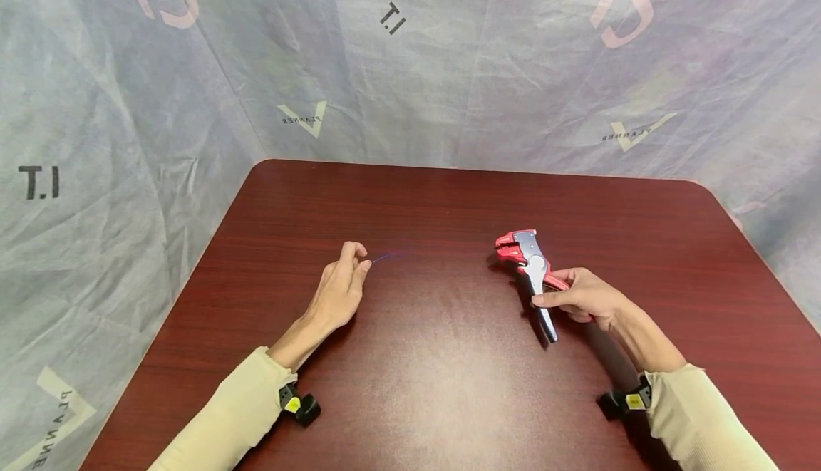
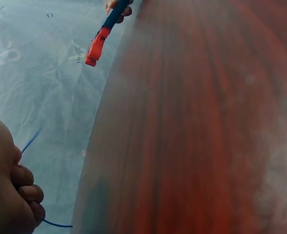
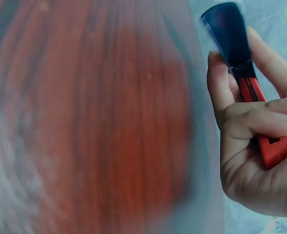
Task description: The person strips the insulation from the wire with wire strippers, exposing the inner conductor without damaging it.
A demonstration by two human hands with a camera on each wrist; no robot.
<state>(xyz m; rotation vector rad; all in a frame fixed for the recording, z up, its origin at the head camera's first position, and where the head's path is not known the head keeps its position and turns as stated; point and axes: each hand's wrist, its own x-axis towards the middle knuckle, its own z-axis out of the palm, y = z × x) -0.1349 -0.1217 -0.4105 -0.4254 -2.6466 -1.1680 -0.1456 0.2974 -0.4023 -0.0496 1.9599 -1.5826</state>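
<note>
My left hand [image 1: 338, 291] pinches a thin blue wire [image 1: 385, 255] between thumb and fingers. One end points right, toward the tool; in the left wrist view a second stretch of the wire [image 2: 58, 224] comes out below the curled fingers. My right hand [image 1: 593, 296] grips a wire stripper [image 1: 531, 263] by its handles, the red jaws facing left and a little above the table. From the right wrist, the fingers wrap the red handle [image 3: 275, 148]. Wire and stripper are well apart.
Beneath both hands is a dark reddish wooden table [image 1: 436, 357] with rounded far corners. Grey printed sheeting [image 1: 410, 65] hangs behind it and at both sides. A small black wrist camera [image 1: 301, 405] sits at the left cuff, another camera [image 1: 618, 403] at the right.
</note>
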